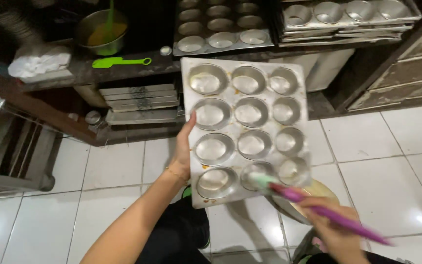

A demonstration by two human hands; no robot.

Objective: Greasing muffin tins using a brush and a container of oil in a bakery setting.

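**Muffin tray held by one edge while a brush reaches its lower cups**

While the left hand [184, 151] clamps the tray's left edge, thumb on the face and fingers hidden behind, the right hand [335, 232] is closed around the handle of a purple brush [318, 210] at about 5 o'clock in the view. The brush's pale green head is blurred and lies over the bottom middle cup of the tray [247, 129].

The tray is a twelve-cup metal muffin pan, three across and four down, tilted up toward the camera and held in the air above the white tiled floor [391, 161], not resting on anything. Brownish smears mark the flat metal between the upper cups, and the cups shine as if greased, so I judge the surface slick. It looks like thin sheet metal: stiff and likely light enough for one hand, though a grip at one side lets the far side sag or twist. The flat rim is the sensible place to take hold, since the cups give nothing to pinch.

Just below the tray, at 5 o'clock, the rim of a yellowish bowl [326, 190] shows on the floor. At 12 to 1 o'clock, more muffin trays [221, 29] sit stacked on a dark shelf. At 11 o'clock stands a metal pot [98, 32] of orange mixture with a green handle in it, and a green spatula [116, 62] lies on the worktop just beside it, with a white cloth [37, 63] at 10 o'clock. Flat pans [140, 102] are stacked underneath.
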